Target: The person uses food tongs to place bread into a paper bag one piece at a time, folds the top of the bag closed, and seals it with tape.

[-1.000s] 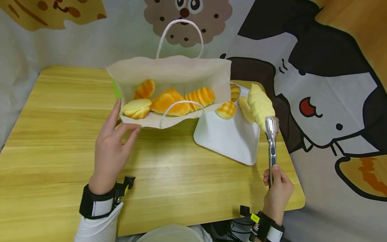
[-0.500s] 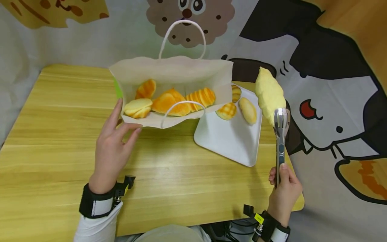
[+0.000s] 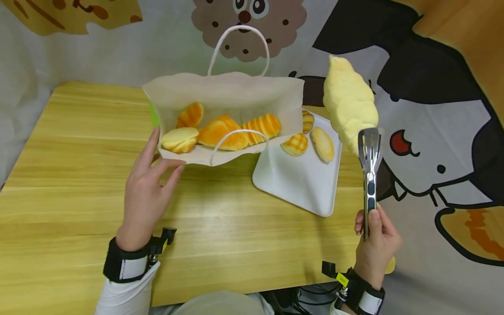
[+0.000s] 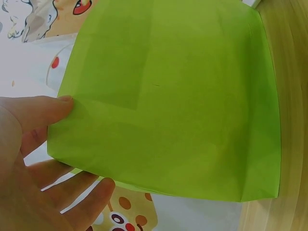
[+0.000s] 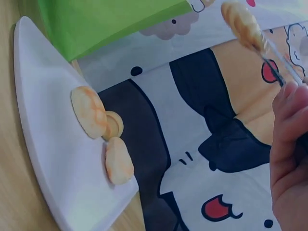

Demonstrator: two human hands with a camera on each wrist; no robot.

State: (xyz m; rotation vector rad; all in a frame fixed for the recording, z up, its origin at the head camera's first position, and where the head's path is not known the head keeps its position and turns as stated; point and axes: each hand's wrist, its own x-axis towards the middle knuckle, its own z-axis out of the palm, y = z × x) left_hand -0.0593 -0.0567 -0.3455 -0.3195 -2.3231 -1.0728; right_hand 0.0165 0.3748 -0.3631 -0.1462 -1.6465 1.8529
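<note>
A paper bag (image 3: 224, 92), white inside and green outside (image 4: 168, 106), stands with its mouth towards me and several bread pieces (image 3: 222, 133) inside. My left hand (image 3: 143, 192) pinches its near left rim; in the left wrist view the thumb (image 4: 45, 110) lies on the green side. My right hand (image 3: 378, 245) grips metal tongs (image 3: 370, 175). Their tips hold a long pale-yellow twisted bread (image 3: 350, 98), raised above the table to the right of the tray, also visible in the right wrist view as a bread (image 5: 243, 24).
A white tray (image 3: 295, 188) right of the bag carries an oval bun (image 3: 323, 144), a criss-cross bun (image 3: 295, 144) and a striped bread (image 3: 307, 121) partly behind the bag. All lie on a wooden table (image 3: 220, 236). A cartoon-printed cloth (image 3: 425, 131) hangs behind and at the right.
My right hand has moved right, and the tongs have lifted the twisted bread away from over the tray, leaving the oval bun in full view. The left hand and bag have hardly moved.
</note>
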